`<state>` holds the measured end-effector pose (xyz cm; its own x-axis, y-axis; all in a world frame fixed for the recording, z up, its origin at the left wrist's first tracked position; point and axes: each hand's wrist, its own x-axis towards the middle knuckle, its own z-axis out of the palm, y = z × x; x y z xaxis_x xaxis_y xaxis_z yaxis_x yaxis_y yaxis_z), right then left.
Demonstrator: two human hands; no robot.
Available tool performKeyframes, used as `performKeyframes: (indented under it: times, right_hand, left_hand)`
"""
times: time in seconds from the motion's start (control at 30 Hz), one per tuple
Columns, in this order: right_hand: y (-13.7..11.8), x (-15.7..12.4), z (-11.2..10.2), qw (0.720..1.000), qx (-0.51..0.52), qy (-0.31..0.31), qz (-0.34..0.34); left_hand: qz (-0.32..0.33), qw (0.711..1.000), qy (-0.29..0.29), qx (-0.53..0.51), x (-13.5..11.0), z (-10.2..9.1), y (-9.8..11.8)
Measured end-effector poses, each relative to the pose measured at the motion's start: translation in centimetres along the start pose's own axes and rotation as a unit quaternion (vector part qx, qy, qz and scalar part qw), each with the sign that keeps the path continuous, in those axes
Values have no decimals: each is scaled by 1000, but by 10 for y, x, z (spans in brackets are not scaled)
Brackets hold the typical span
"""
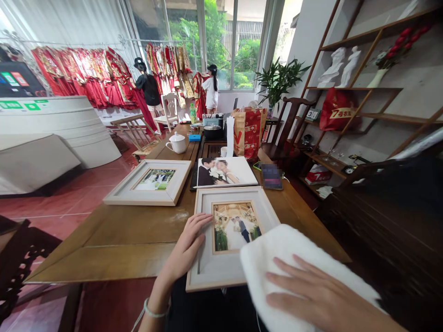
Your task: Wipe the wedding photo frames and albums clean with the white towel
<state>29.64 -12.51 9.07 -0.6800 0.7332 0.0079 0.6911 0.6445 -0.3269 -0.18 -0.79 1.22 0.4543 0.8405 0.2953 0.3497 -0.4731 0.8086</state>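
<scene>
Lying flat with fingers spread, the right hand (311, 295) presses a fluffy white cloth (277, 249) onto a white-framed wedding photograph (221, 269); the left hand (187, 251), fingers together, touches its left border on the brown wooden table (121, 240).

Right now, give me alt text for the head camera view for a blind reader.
A left hand rests on a white-framed wedding photo on a wooden table while the right hand lies flat on a white towel over its lower right corner. Another framed photo and a print lie beyond; two people stand by red garments.
</scene>
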Motion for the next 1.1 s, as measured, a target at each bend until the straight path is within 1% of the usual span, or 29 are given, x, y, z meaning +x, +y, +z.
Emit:
performKeyframes:
  times: [0.07, 0.13, 0.2, 0.27, 0.33, 0.4, 0.43, 0.5, 0.53, 0.57, 0.6, 0.67, 0.7, 0.77, 0.83, 0.9, 0.97, 1.1]
  right_hand:
    - [14, -13, 6, 995, -66, 54, 47]
    - [24, -10, 18, 986, -111, 86, 91]
    - [26, 5, 31, 980, -134, 94, 117]
    - [20, 26, 44, 978, -141, 95, 122]
    - [8, 45, 53, 984, -125, 84, 92]
    - [-4, 57, 55, 993, -88, 71, 30]
    - [-9, 59, 52, 996, -66, 66, -9]
    - [-14, 56, 40, 995, -28, 48, -87]
    - [-14, 50, 31, 993, -11, 34, -110]
    - [-13, 42, 21, 993, 2, 22, -114]
    - [-11, 32, 12, 994, 12, 6, -104]
    - [-2, 10, 0, 998, 20, 29, -44]
    - [3, 0, -2, 998, 16, 51, -19]
    - [13, -16, 3, 995, -2, 91, 25]
    - [18, -21, 14, 992, -18, 111, 49]
    - [18, -15, 25, 992, -21, 110, 59]
    - [15, -3, 34, 992, -19, 109, 69]
    - [4, 27, 43, 991, -20, 106, 82]
  left_hand:
    - [-3, 1000, 10, 1, -1, -1, -1]
    - [-4, 1000, 16, 0, -2, -1, -1]
    - [-3, 1000, 19, -4, -2, -1, 0]
    - [-3, 1000, 18, -5, -2, -1, 1]
    - [-3, 1000, 19, -5, 0, 1, 3]
    - [-2, 1000, 20, -4, 1, 2, 3]
    - [0, 1000, 21, -3, 2, 3, 3]
    - [2, 1000, 23, 0, 2, 3, 2]
    - [4, 1000, 23, 2, 2, 3, 1]
    - [6, 1000, 23, 4, 2, 3, 0]
    - [6, 1000, 22, 5, 2, 3, 0]
    - [5, 1000, 21, 7, 1, 2, -1]
    - [5, 1000, 20, 7, 1, 2, -1]
    - [6, 1000, 22, 7, 0, 1, -1]
    - [7, 1000, 21, 8, 1, 1, -2]
    - [7, 1000, 20, 11, 1, 1, -2]
    - [9, 1000, 20, 12, 1, 2, -2]
    - [12, 1000, 22, 9, 1, 3, -3]
